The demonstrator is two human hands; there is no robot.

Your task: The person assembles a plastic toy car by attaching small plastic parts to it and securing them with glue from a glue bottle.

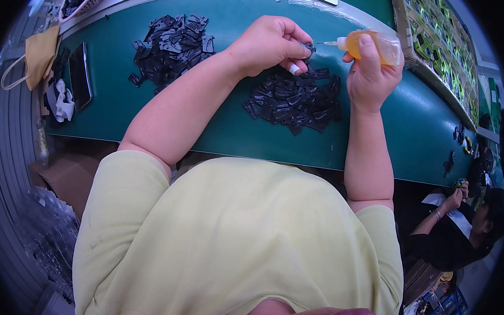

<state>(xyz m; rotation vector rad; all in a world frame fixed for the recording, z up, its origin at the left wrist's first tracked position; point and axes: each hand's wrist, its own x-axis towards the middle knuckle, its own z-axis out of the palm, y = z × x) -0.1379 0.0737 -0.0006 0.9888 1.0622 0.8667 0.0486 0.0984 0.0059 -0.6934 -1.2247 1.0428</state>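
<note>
While left hand (269, 42) pinches a black plastic piece (310, 48), right hand (367, 74) squeezes translucent orange bottle (374, 45).

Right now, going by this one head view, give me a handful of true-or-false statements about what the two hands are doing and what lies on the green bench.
1. The right hand holds a small orange bottle with its nozzle pointed at the left hand. True.
2. The left hand lies flat and empty on the green bench. False: it is raised and pinches a small black part in its fingertips.
3. Two separate piles of black parts lie on the bench, a far pile and a near pile. True.
4. The dark phone lies between the two piles. False: it lies toward the bench's left end, beside white cloth.
</note>
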